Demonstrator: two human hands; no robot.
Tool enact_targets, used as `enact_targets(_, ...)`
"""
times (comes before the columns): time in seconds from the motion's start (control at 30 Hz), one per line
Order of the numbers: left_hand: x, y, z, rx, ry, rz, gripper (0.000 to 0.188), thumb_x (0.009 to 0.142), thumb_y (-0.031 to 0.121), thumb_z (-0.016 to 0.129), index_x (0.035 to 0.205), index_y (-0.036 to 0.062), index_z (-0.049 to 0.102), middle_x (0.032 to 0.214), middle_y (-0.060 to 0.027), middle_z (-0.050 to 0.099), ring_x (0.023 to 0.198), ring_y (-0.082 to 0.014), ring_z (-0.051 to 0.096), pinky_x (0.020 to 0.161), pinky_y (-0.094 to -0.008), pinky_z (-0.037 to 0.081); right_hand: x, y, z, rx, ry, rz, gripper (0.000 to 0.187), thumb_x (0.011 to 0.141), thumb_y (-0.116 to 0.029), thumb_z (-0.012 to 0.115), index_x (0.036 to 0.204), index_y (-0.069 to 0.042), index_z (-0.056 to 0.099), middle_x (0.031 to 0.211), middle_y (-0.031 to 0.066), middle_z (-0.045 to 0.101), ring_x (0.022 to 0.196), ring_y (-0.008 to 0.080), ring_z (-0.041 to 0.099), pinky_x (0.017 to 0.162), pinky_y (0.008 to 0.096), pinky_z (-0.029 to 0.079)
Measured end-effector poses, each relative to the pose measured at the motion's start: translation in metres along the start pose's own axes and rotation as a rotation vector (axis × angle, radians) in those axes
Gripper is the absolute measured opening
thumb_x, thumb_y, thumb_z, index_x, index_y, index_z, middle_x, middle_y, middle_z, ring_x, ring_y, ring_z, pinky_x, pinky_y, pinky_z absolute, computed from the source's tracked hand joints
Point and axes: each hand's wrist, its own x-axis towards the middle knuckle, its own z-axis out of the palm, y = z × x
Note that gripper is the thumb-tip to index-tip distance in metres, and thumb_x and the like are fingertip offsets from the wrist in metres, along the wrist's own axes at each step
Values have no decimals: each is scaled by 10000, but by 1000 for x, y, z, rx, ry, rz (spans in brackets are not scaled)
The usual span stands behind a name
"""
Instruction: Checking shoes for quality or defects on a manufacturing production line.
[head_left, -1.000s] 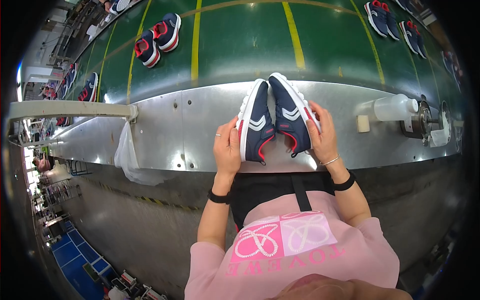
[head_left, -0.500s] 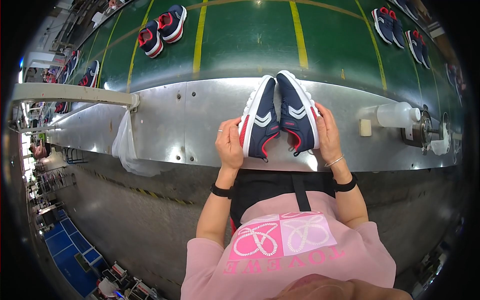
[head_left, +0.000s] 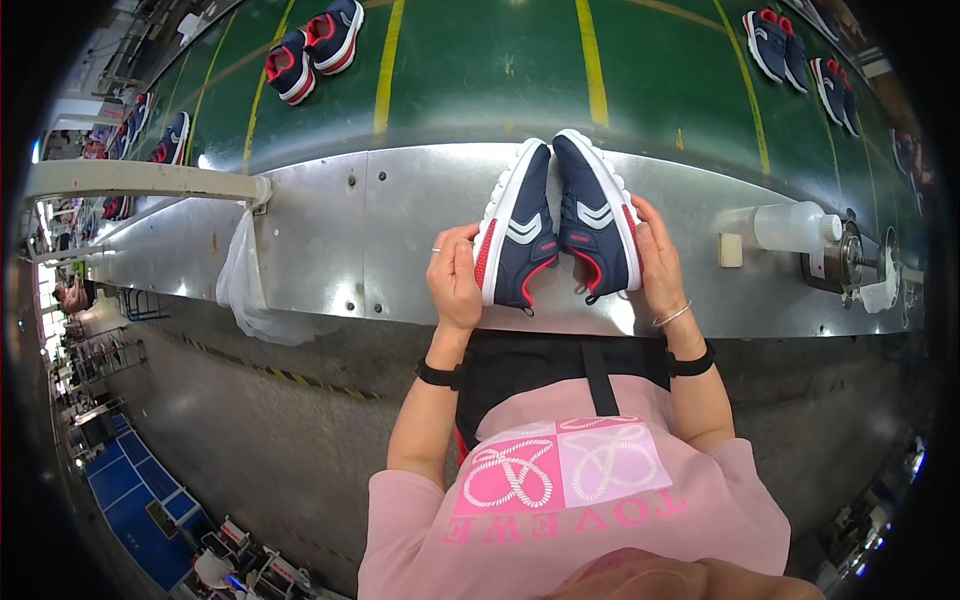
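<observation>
Two navy sneakers with white soles, pale chevron stripes and red linings lie tipped on their sides on the metal ledge, toes pointing away from me and nearly touching. My left hand [head_left: 456, 282] is closed on the heel end of the left sneaker [head_left: 522, 232], thumb along its red-and-white sole. On the other side, my right hand [head_left: 661, 264] grips the right sneaker [head_left: 596, 220] at its heel, fingers along the outer sole edge. The fingers' undersides are hidden. Both openings face inward and toward me.
Beyond the metal ledge [head_left: 420, 210] runs a green belt [head_left: 490, 70] with yellow stripes, carrying more sneaker pairs [head_left: 334, 36]. To the right are a pale block [head_left: 731, 250], a white plastic bottle [head_left: 790, 227] and a metal dispenser [head_left: 845, 265]. Leftward, a clear plastic bag [head_left: 243, 275] hangs from a frame [head_left: 150, 181].
The view has shifted slightly, so the ledge and sneakers appear a little higher. Both hands keep their hold on the sneakers, which stay in nearly the same pose.
</observation>
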Motion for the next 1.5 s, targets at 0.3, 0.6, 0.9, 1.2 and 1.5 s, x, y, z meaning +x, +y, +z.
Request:
enact_targets(0.3, 0, -2, 0, -94, -75, -56, 341, 1019, 172, 404, 1125, -36, 653, 1075, -148, 625, 994, -249, 596, 909, -327, 450, 2, 6, -3, 88, -6, 26, 478, 1063, -345, 359, 1406, -39, 489, 1343, 171, 545, 1280, 242, 484, 1081, 326, 357)
enact_targets(0.6, -2, -16, 1, -322, -154, -261, 394, 1036, 205, 358, 1208, -38, 615, 1192, -144, 570, 1119, -232, 531, 1016, -337, 385, 1, -1, -4, 255, -65, 72, 457, 1066, -292, 336, 1421, -33, 462, 1357, 154, 541, 1257, 207, 500, 1072, 302, 373)
enact_targets(0.9, 2, -5, -4, -224, -281, -350, 510, 975, 307, 622, 1411, 70, 508, 1295, -150, 573, 1227, -248, 510, 1050, -369, 387, 3, 3, -3, 267, -91, 137, 472, 1052, -306, 483, 1475, -104, 426, 1339, 136, 556, 1217, 163, 511, 1042, 288, 391)
enact_targets(1.2, 13, 14, -5, -773, -266, -618, 514, 1059, 277, 471, 1497, 38, 345, 1310, -113, 567, 1102, -173, 599, 934, -317, 512, 5, -13, -12, 811, -109, 295, 531, 1071, -305, 421, 1544, -106, 285, 1429, 130, 491, 1289, 183, 503, 1038, 314, 457)
enact_targets(1.5, 6, 34, 21, -1119, -291, -792, 522, 1049, 426, 421, 1396, 38, 464, 1363, -111, 577, 1223, -234, 587, 1024, -400, 512, -7, -25, 13, 1135, -281, 513, 511, 1079, -441, 293, 1431, -99, 436, 1365, 55, 569, 1218, 173, 584, 1015, 354, 509)
